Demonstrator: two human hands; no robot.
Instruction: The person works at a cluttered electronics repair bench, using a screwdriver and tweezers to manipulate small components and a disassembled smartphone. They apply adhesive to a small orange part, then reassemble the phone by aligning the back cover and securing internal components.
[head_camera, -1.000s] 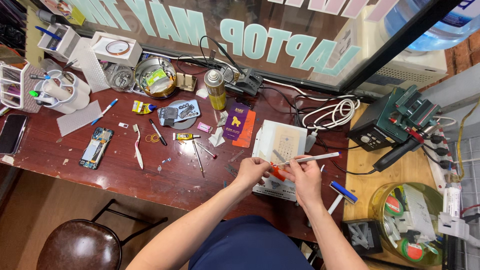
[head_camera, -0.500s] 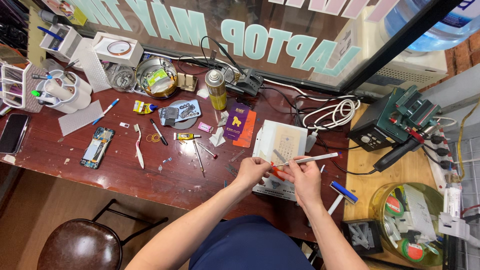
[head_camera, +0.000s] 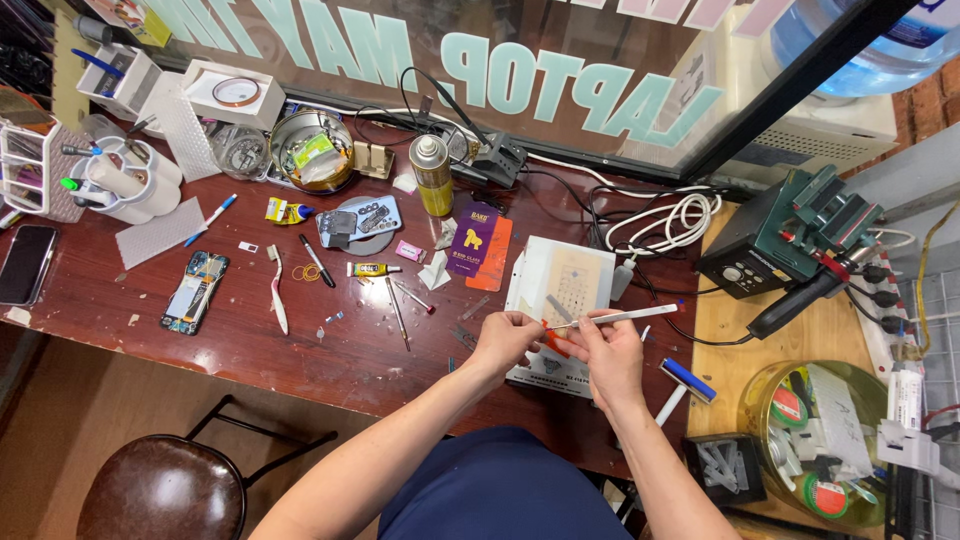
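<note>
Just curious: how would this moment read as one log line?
left hand: pinches small orange piece | right hand: holds thin white tool | place: above white mat, cluttered workbench

Single head-worn view, steeply downward over cluttered workbench (head_camera: 250, 350), moderately near.

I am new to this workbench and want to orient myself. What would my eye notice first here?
First, the two hands at the centre front: the left hand and right hand together hold a thin white tool over a white mat. Behind stands a gold spray can; far left lies an opened phone.
</note>
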